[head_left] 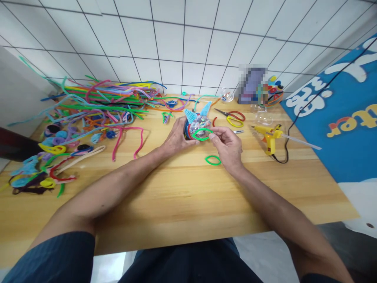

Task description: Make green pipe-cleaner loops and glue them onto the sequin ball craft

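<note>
My left hand (176, 138) is wrapped round the left side of a clear ball ornament (199, 124) filled with colourful bits. Two light blue pipe-cleaner ears (191, 116) stick up from its top, and a dark blue and red band shows at its left side. Between thumb and fingers, my right hand (226, 145) pinches a green leaf-shaped pipe-cleaner loop (201, 134) at its right end, in front of the ball; whether it touches the ball I cannot tell. A second green leaf-shaped loop (213, 160) lies on the wooden table (176, 196) just below my right hand.
Loose pipe cleaners (112, 94) and coiled pieces (60, 137) cover the table's left side. Behind my right hand lie scissors (232, 117) with red and yellow handles. Further right is a yellow glue gun (272, 137) with a black cord. Clear plastic domes (264, 118) stand near the wall.
</note>
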Demonstrator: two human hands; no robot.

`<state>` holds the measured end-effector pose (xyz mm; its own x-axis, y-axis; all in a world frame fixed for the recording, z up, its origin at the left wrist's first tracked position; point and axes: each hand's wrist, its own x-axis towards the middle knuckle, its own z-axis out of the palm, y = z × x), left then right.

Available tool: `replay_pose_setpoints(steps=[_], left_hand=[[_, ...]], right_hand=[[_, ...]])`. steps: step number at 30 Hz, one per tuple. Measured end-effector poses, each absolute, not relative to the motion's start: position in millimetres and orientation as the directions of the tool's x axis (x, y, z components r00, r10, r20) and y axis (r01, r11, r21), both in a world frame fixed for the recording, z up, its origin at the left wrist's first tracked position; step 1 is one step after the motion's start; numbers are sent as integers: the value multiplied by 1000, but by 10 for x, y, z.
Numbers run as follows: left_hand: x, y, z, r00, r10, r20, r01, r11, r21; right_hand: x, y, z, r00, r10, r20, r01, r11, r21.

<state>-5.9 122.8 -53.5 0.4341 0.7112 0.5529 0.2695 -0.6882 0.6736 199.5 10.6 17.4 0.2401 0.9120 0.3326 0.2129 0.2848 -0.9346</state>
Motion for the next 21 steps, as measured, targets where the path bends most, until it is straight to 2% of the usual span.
replay_pose_setpoints(steps=[7,16,21], left_hand=[[-61,1225,-557,444,704,555,235,-688,686],[-110,1143,-398,500,689,525,245,-694,677],[-171,1133,-309,558,664,497,214,-694,687]], right_hand=[[1930,206,55,257,903,344,191,301,-934],[1912,238,58,258,881,396,285,322,-903],[1930,263,22,264,872,412,285,337,-897]])
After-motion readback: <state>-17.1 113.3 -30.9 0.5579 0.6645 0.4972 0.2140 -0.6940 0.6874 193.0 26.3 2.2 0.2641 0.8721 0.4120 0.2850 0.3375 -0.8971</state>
